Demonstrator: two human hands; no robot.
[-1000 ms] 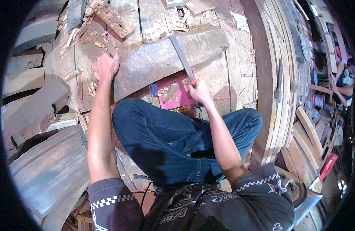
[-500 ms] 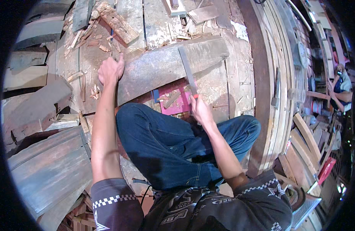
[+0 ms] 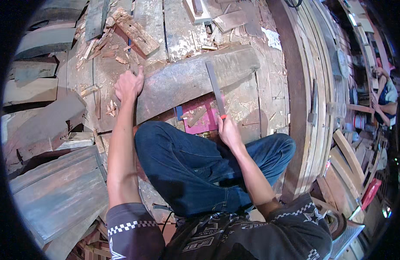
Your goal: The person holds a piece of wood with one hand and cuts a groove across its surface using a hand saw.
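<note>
A thick, weathered wooden plank (image 3: 178,82) lies slanted across the floor in front of my crossed legs. At its left end my left hand (image 3: 128,86) is closed against the edge, thumb pointing away from me; its curled fingers are partly hidden. My right hand (image 3: 229,131) is wrapped round the orange handle of a long, flat metal-bladed tool (image 3: 215,86). That blade slants away from me over the plank's near edge, and its tip rests on or just above the plank's upper face. Whether it is a file or a saw I cannot make out.
Under the plank's near side is a pink sheet (image 3: 202,121) with shavings and a small wood piece. A rough split block (image 3: 135,32) lies among chips at far left. Boards (image 3: 57,190) are stacked leftward. A long beam (image 3: 291,86) runs along the right; another person (image 3: 385,97) sits beyond.
The whole view has shifted slightly. My right hand and the bladed tool have come a little toward me over the plank. My left hand stays at the plank's left end.
</note>
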